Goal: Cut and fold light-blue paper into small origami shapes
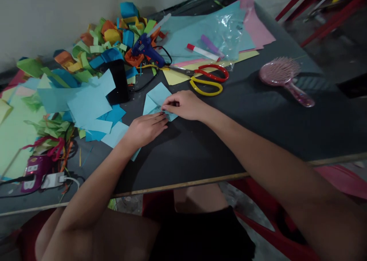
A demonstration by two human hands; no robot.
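Observation:
A folded light blue paper (pixel 159 94) lies on the dark table, its creased flaps partly covered by my hands. My right hand (pixel 185 105) pinches its near right part between thumb and fingers. On the paper's near left edge, my left hand (pixel 147 129) lies with fingers stretched out, the tips close to my right fingertips. Just beyond my right hand are scissors (pixel 210 77) with one red and one yellow handle, blades over yellow paper. To the left of my left hand lie loose light blue paper sheets (pixel 90 104).
Folded coloured paper pieces (pixel 111 37) pile up against the wall. A blue glue gun (pixel 147 49), a black stand-like object (pixel 119 81), markers (pixel 203 52) and plastic wrapping (pixel 229 31) lie behind. A pink hairbrush (pixel 282 75) is at right, a purple power strip (pixel 37 173) at left.

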